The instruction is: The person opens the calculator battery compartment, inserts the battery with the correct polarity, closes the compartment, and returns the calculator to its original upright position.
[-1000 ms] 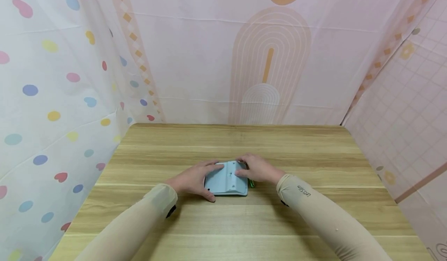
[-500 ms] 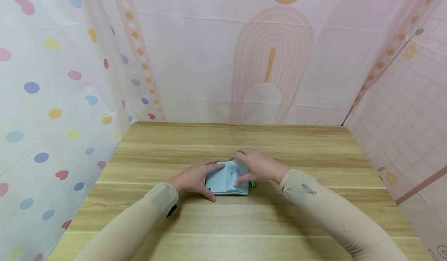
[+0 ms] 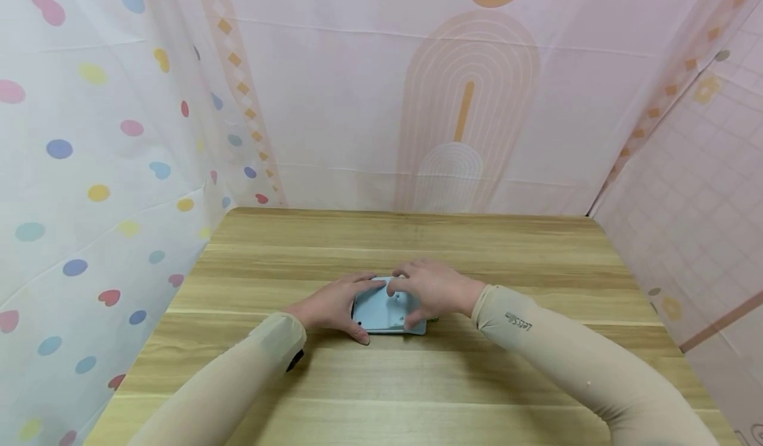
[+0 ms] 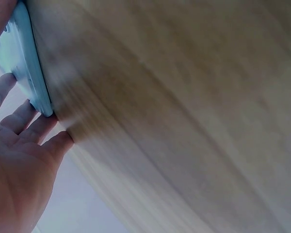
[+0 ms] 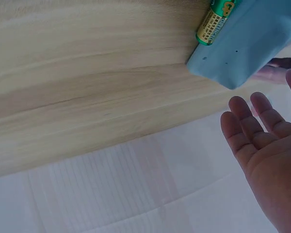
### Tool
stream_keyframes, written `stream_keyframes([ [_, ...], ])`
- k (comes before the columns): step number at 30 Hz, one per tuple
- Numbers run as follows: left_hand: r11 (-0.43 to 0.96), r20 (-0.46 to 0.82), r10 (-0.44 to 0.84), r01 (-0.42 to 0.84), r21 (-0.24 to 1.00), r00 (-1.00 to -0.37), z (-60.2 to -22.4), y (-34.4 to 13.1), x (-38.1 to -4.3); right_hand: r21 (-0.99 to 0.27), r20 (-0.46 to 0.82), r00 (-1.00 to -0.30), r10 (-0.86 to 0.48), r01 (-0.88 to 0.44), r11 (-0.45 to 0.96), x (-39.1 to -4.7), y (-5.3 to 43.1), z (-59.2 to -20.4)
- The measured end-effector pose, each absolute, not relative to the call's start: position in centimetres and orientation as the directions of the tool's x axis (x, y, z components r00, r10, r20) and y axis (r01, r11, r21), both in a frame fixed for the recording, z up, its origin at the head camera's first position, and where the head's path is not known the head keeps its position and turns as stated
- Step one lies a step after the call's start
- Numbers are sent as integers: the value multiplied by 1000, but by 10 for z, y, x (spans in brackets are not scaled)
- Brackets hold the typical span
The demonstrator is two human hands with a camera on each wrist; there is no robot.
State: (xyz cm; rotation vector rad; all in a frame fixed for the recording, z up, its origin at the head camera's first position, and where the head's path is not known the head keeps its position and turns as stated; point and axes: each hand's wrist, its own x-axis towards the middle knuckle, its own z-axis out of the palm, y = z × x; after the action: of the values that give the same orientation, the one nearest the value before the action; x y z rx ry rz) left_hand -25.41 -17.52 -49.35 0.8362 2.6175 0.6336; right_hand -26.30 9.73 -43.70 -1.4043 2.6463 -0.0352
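A light blue plastic device (image 3: 377,312) lies on the wooden table with small holes in its upper face. My left hand (image 3: 334,305) holds its left end, thumb at the near edge and fingers over the far part. In the left wrist view, fingertips reach the rim of the blue device (image 4: 34,68). Over its right part is my right hand (image 3: 438,290), fingers spread and loosely bent, with nothing in them. The right wrist view shows that hand's palm (image 5: 276,165) apart from the device. A green and gold battery (image 5: 213,23) lies by the device's right end.
The wooden table (image 3: 381,380) extends around the device. Behind it hangs a pale curtain (image 3: 334,114) with arch patterns; a dotted curtain (image 3: 107,234) hangs at left and a checked one (image 3: 709,187) at right.
My right hand has shifted left and its thumb nearer over the device, with the fingers spreading more. The left hand keeps its hold, and the device stays in place.
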Motion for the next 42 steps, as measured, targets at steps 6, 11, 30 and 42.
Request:
stream_keyframes([
  [6,727,-159,610,468,503,-776,-494,-176,-254,-20,-141,-536,-833,-839,543,-262,96,-441],
  [11,728,-167,609,464,504,-775,-493,-175,-254,-6,-145,-534,-833,-842,540,-263,97,-444],
  [30,733,-173,609,466,496,-774,-491,-175,-252,22,-155,-530,-834,-846,533,-262,98,-446],
  [42,735,-173,609,468,491,-774,-491,-175,-252,54,-174,-486,-856,-873,484,-269,95,-443],
])
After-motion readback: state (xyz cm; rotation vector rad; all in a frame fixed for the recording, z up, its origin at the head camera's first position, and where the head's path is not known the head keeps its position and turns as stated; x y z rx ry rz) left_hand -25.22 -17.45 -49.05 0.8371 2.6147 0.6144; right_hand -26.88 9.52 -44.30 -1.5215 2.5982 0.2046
